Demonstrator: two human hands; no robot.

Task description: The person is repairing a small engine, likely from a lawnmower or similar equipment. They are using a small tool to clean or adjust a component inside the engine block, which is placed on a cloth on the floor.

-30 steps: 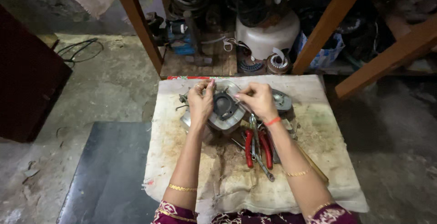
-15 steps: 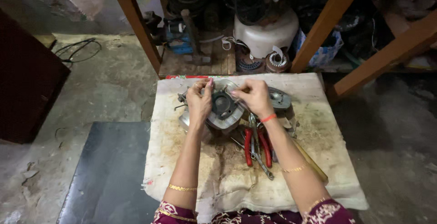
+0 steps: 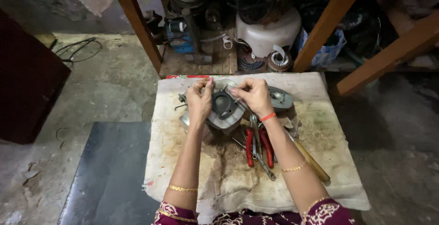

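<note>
stained cloth [image 3: 320, 129] — motor housing [image 3: 224, 111], red-handled pliers [image 3: 258, 145]

A grey metal housing [image 3: 224, 108] with a dark round opening is seen on a cream cloth [image 3: 320, 129] stained brown and rust. Red handles are shown on the pliers [image 3: 258, 146], beside a silver spanner [image 3: 263, 158] and a yellowish handle [image 3: 311, 161], perhaps wooden. An orange band [image 3: 267, 116] and gold bangles are worn at the wrists, with maroon sleeves patterned in white. A white tub [image 3: 267, 33] and blue part [image 3: 180, 42] are seen on the brown shelf [image 3: 196, 63].
</note>
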